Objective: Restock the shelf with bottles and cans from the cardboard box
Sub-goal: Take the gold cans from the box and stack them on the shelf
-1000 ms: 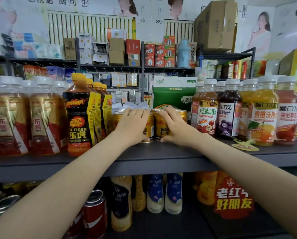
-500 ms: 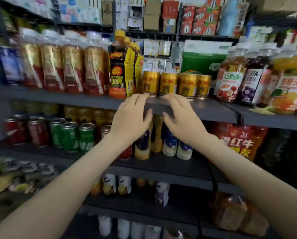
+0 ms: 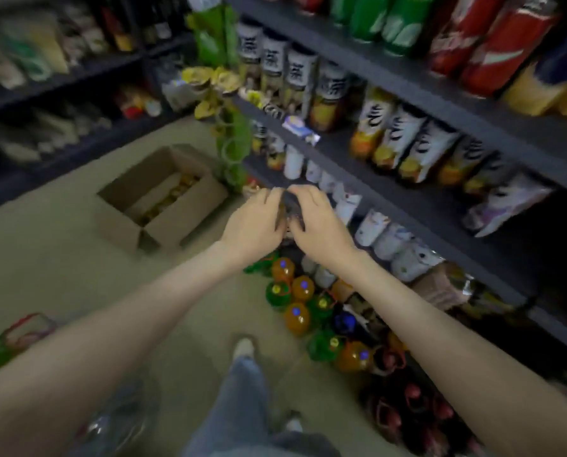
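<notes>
The view is blurred and looks down at the floor. An open cardboard box sits on the floor to the left of the shelf unit, with several yellow cans inside it. My left hand and my right hand hang side by side in mid-air in front of the lower shelves. Their fingers are loosely curled and hold nothing. Both hands are to the right of the box and apart from it.
Big orange and green bottles stand on the floor under my hands. Dark red bottles crowd the floor at lower right. My leg and shoe are below. A second shelf runs along the left.
My hands have left the gold cans on the upper shelf and dropped down, holding nothing. My head has tilted down and left, so the floor and box have come into view.
</notes>
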